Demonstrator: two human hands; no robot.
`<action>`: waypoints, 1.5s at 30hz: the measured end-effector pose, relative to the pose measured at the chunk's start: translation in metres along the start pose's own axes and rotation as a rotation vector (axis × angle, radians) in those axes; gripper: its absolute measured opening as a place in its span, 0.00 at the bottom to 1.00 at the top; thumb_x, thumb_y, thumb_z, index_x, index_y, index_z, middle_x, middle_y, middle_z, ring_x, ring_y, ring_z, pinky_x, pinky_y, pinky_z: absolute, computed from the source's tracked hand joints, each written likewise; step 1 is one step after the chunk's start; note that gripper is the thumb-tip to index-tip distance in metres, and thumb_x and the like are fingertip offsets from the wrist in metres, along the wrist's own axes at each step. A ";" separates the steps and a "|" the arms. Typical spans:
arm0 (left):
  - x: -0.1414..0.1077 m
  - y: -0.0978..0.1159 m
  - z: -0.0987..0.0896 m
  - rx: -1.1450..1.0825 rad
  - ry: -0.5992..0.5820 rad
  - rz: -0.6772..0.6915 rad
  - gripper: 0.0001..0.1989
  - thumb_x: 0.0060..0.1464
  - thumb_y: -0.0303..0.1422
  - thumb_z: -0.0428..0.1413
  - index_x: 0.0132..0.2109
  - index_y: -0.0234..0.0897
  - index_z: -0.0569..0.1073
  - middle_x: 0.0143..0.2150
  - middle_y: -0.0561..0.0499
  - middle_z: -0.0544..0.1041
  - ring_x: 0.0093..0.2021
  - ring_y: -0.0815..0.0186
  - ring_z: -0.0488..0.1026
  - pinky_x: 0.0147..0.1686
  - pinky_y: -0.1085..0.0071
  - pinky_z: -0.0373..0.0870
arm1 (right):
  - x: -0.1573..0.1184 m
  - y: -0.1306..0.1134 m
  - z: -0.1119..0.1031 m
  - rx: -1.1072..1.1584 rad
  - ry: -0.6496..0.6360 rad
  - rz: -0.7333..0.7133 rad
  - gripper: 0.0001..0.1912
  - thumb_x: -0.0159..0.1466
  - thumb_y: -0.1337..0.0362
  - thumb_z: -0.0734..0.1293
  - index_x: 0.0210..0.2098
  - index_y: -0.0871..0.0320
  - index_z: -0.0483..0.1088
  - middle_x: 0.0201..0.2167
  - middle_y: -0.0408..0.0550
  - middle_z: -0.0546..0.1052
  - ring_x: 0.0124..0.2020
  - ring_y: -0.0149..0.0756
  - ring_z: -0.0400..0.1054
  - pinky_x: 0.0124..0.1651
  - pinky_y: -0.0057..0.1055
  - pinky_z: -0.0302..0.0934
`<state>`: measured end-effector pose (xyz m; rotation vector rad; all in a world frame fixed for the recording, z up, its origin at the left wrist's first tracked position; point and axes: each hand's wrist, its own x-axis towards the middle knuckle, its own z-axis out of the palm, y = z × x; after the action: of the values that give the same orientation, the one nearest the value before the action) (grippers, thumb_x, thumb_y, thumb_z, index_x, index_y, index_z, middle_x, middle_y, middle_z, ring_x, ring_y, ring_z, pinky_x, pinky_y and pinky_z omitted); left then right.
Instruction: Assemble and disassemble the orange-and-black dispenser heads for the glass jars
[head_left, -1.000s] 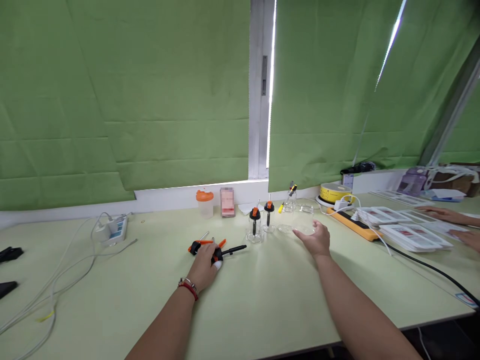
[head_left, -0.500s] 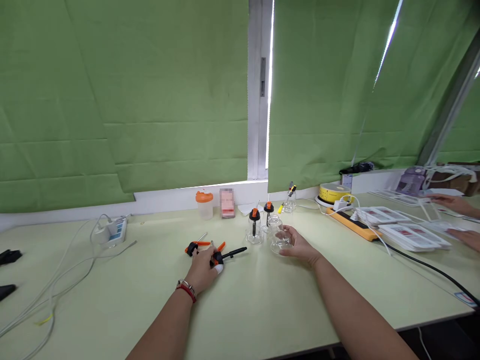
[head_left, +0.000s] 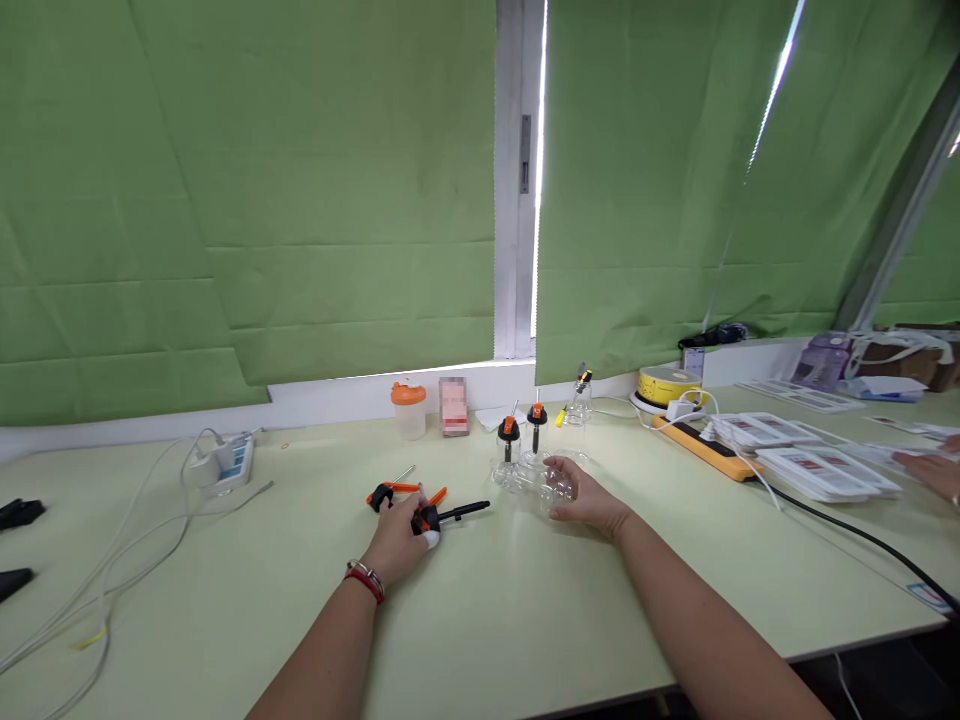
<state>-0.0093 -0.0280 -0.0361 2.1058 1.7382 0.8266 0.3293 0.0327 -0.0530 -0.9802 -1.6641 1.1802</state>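
Tilted onto its side, a clear glass bottle [head_left: 538, 484] is held by my right hand [head_left: 592, 500], with fingers and thumb closed around its base and its neck pointing left. My left hand [head_left: 397, 540] has its fingers curled over a black-and-orange bottle cap [head_left: 429, 518] with a black stem pointing right. Another black-and-orange cap [head_left: 382, 497] with a thin metal tube lies beside those fingers. Just behind the tilted bottle stand two glass bottles [head_left: 508, 452] fitted with black-and-orange caps; its neck partly overlaps the nearer one in view.
An orange-lidded cup [head_left: 409, 412] and a phone-like upright item [head_left: 454, 408] stand by the wall. Further back is a glass jar [head_left: 579, 405] holding small tools. Rightward are an orange power strip [head_left: 705, 447], stacked white cards [head_left: 825, 470] and a co-worker's hand [head_left: 934, 468]. Cables [head_left: 112, 570] run left.
My right hand has tipped the glass bottle from upright to lying leftward. My left hand and the caps have shifted slightly left. One of the co-worker's hands has moved out of view.
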 end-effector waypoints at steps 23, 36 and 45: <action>0.000 0.001 0.010 0.008 -0.025 0.080 0.11 0.44 0.34 0.54 0.38 0.42 0.68 0.31 0.54 0.75 0.38 0.60 0.71 0.62 0.46 0.33 | 0.005 -0.003 0.035 -0.008 -0.148 -0.009 0.34 0.44 0.56 0.75 0.47 0.53 0.59 0.42 0.44 0.66 0.39 0.35 0.62 0.43 0.34 0.60; -0.002 0.006 0.014 -0.126 0.010 0.100 0.19 0.43 0.31 0.55 0.46 0.39 0.68 0.44 0.47 0.73 0.42 0.60 0.69 0.48 0.60 0.64 | 0.006 -0.005 0.055 -0.060 -0.200 -0.049 0.33 0.47 0.54 0.73 0.48 0.52 0.58 0.40 0.44 0.65 0.34 0.32 0.58 0.39 0.31 0.57; -0.004 0.011 0.016 -0.571 -0.112 0.037 0.17 0.47 0.32 0.56 0.45 0.38 0.64 0.39 0.48 0.73 0.39 0.63 0.70 0.37 0.68 0.65 | 0.007 -0.004 0.055 -0.092 -0.190 -0.028 0.35 0.45 0.52 0.74 0.48 0.52 0.58 0.38 0.44 0.65 0.34 0.33 0.57 0.38 0.31 0.56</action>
<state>0.0091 -0.0318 -0.0436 1.7587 1.2184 1.0424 0.2750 0.0216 -0.0583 -0.9215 -1.8901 1.2181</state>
